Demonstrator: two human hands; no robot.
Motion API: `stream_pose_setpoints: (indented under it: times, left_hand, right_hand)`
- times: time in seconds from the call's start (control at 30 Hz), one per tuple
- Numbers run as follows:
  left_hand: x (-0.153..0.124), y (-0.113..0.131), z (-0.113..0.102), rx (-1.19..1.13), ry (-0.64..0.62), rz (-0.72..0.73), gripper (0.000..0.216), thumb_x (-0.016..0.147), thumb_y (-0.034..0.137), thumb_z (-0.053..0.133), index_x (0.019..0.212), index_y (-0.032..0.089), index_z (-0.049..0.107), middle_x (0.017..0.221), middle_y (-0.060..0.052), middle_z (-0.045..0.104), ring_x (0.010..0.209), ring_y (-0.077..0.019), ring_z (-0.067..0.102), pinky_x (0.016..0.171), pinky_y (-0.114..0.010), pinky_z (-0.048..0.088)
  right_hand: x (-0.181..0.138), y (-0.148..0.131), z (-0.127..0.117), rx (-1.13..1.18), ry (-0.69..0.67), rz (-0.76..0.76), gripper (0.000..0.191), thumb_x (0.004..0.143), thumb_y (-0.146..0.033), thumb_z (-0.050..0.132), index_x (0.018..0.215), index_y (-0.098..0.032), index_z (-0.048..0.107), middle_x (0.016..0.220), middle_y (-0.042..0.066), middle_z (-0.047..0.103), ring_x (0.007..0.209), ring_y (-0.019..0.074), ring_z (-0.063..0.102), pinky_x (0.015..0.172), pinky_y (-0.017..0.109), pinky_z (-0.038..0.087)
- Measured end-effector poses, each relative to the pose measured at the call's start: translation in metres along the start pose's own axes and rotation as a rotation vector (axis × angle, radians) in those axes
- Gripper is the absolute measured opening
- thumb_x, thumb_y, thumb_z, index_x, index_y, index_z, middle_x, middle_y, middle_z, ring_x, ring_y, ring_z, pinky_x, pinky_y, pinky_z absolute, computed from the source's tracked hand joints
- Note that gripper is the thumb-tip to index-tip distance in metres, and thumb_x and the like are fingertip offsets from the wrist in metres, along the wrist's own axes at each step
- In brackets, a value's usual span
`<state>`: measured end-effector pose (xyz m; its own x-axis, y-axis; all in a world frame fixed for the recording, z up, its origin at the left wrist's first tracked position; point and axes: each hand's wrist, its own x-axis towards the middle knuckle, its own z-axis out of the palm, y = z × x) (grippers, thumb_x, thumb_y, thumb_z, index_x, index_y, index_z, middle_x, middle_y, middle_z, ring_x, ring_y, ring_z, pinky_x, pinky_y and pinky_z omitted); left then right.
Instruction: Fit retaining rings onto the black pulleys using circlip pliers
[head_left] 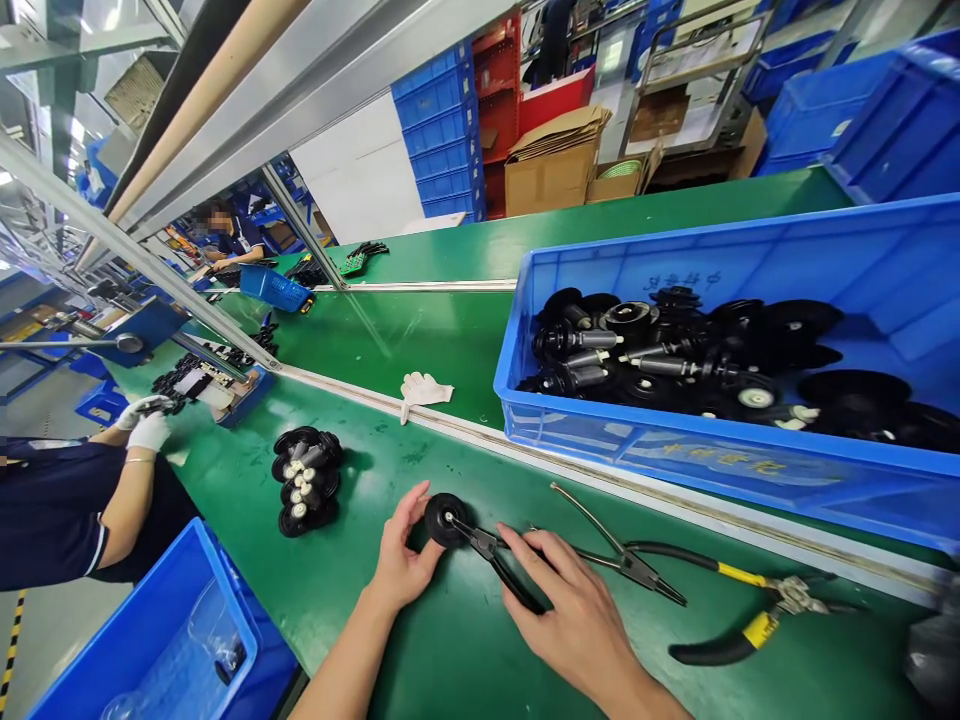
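My left hand holds a small black wheel flat on the green table, fingers curled around its left side. My right hand grips black-handled pliers whose tips touch the wheel's centre. A second pair of pliers lies just right of my right hand, and a yellow-and-black-handled tool lies further right.
A large blue crate full of black wheels with shafts stands at the right. A pile of several finished wheels sits to the left. A white glove lies on the belt. A co-worker's gloved hands work at far left; another blue bin stands below.
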<state>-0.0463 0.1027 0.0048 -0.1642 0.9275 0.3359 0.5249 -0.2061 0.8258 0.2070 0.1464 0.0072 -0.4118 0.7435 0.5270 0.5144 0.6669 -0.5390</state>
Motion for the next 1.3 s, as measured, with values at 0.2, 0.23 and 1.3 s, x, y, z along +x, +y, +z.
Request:
stream_pose_setpoints:
  times: [0.2,0.23,1.3]
  left_hand:
    - [0.000,-0.004,-0.003,0.066,0.078,0.127,0.058,0.097,0.029,0.077,0.151,0.021,0.056,0.123,-0.015,0.083,0.112,-0.0254,0.082,0.100,-0.038,0.068]
    - [0.000,-0.004,-0.004,0.079,0.082,0.152,0.058,0.098,0.027,0.076,0.152,0.021,0.055,0.122,-0.015,0.083,0.111,-0.0252,0.082,0.100,-0.038,0.068]
    - [-0.003,0.009,-0.011,0.097,0.104,0.160,0.041,0.099,0.024,0.073,0.138,0.022,0.064,0.110,-0.011,0.085,0.090,-0.0219,0.086,0.085,-0.030,0.071]
  right_hand:
    - [0.000,0.000,0.002,-0.011,-0.004,-0.018,0.051,0.097,-0.016,0.055,0.146,-0.026,0.061,0.109,0.006,0.068,0.097,0.0201,0.072,0.080,0.031,0.060]
    - [0.000,0.000,0.002,-0.017,-0.005,-0.025,0.051,0.097,-0.016,0.055,0.147,-0.025,0.061,0.109,0.006,0.068,0.097,0.0201,0.071,0.079,0.031,0.060]
    - [0.001,-0.004,-0.004,-0.071,-0.029,-0.091,0.057,0.095,-0.009,0.050,0.149,-0.023,0.058,0.101,0.007,0.066,0.090,0.0207,0.068,0.070,0.031,0.055]
